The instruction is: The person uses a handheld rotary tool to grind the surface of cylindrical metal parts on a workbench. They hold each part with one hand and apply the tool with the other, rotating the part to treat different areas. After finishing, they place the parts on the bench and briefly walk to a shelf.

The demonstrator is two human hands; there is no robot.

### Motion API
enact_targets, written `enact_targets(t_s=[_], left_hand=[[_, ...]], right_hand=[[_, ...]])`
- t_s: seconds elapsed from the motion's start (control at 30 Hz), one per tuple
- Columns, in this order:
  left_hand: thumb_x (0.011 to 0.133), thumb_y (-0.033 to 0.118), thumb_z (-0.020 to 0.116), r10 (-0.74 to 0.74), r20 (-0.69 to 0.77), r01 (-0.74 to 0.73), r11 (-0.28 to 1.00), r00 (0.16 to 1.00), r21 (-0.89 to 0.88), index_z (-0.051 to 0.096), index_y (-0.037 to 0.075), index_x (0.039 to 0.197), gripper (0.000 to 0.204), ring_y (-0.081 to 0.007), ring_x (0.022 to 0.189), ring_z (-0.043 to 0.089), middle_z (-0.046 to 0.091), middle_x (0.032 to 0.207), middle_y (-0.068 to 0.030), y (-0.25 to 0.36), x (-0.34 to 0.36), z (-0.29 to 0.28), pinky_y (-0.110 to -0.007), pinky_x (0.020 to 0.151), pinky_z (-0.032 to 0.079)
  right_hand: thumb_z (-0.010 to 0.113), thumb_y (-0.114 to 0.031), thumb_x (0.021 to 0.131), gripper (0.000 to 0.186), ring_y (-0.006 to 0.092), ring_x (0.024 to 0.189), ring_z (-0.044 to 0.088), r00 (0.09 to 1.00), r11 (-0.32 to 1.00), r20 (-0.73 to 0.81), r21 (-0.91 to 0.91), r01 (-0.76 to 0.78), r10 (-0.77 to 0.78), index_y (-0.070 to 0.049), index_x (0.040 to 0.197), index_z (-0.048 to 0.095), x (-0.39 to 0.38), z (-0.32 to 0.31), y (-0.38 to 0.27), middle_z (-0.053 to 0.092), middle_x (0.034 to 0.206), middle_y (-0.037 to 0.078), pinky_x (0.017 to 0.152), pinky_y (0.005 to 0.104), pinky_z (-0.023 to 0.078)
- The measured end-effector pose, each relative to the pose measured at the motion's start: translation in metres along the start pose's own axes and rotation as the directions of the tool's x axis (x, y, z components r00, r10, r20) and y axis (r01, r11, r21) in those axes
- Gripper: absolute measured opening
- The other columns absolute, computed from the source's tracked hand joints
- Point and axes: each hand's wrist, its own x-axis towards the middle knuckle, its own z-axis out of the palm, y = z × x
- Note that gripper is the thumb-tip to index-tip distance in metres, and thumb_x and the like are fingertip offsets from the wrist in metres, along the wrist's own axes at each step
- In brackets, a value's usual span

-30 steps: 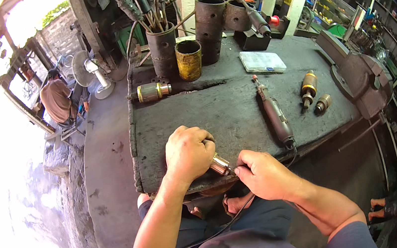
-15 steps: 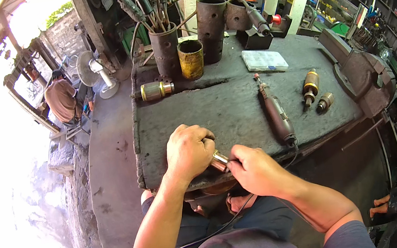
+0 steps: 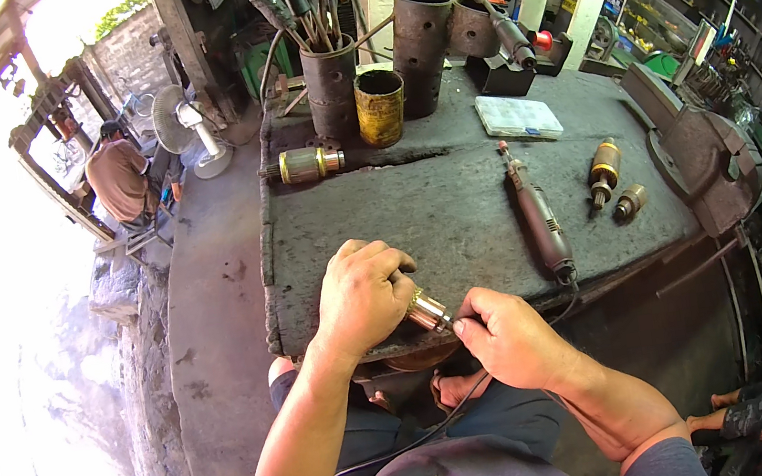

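My left hand is closed round a metal armature with a copper end, held over the near edge of the dark workbench. My right hand pinches the shaft at the armature's right end; anything else in its fingers is too hidden to tell. To the right lie a dark rotary tool with a cord, an armature and a smaller metal part. Another armature lies at the back left, and a clear plastic case at the back.
Along the back stand metal cylinders with tools and a yellow can. A bench vice is at the right end. At left are a white fan and a seated person. Bare feet show at lower right.
My right hand moved inward and left over the shaft's end, then back slightly right, uncovering more of it. The background has shifted a little with the view; my left hand keeps its hold.
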Motion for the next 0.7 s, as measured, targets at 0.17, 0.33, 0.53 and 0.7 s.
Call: enact_targets(t_s=[0.17, 0.33, 0.53, 0.7], left_hand=[[0.089, 0.005, 0.071, -0.004, -0.001, 0.004, 1.000, 1.000, -0.007, 0.086, 0.008, 0.096, 0.017, -0.0375, 0.100, 0.073, 0.080, 0.094, -0.0088, -0.001, -0.001, 0.002, -0.050, 0.099, 0.060], [0.089, 0.005, 0.071, 0.007, -0.034, -0.008, 1.000, 0.999, -0.006, 0.084, 0.008, 0.093, 0.014, -0.0377, 0.099, 0.073, 0.080, 0.094, -0.0088, -0.004, 0.000, 0.003, -0.050, 0.098, 0.060], [0.088, 0.005, 0.072, 0.014, -0.014, -0.014, 1.000, 1.000, -0.009, 0.082, 0.008, 0.090, 0.011, -0.0379, 0.097, 0.073, 0.080, 0.094, -0.0089, -0.005, -0.002, 0.004, -0.050, 0.095, 0.060], [0.088, 0.005, 0.072, 0.023, -0.015, -0.023, 1.000, 1.000, 0.001, 0.082, 0.008, 0.088, 0.010, -0.0377, 0.095, 0.073, 0.080, 0.093, -0.0087, -0.005, 0.001, 0.004, -0.050, 0.094, 0.060]], right_hand=[[0.072, -0.012, 0.115, 0.017, 0.0193, 0.077, 0.064, 0.999, 0.992, -0.033, -0.126, 0.025, -0.029, 0.004, 0.111, 0.073, 0.007, -0.001, -0.011, 0.071, 0.084, 0.014, 0.071, 0.0437, 0.054], [0.072, -0.013, 0.115, 0.017, 0.0273, 0.076, 0.068, 0.999, 0.982, -0.018, -0.187, 0.024, -0.027, 0.004, 0.111, 0.072, 0.014, 0.000, -0.020, 0.072, 0.084, 0.020, 0.072, 0.0465, 0.055], [0.072, -0.011, 0.113, 0.015, 0.0355, 0.074, 0.072, 0.999, 0.953, -0.030, -0.302, -0.024, 0.016, 0.003, 0.111, 0.072, 0.015, -0.001, -0.019, 0.075, 0.086, 0.026, 0.072, 0.0505, 0.056], [0.072, -0.011, 0.112, 0.014, 0.0348, 0.073, 0.072, 0.997, 0.961, -0.030, -0.269, 0.060, -0.071, 0.003, 0.111, 0.072, 0.013, -0.002, -0.012, 0.074, 0.085, 0.025, 0.070, 0.0500, 0.056]])
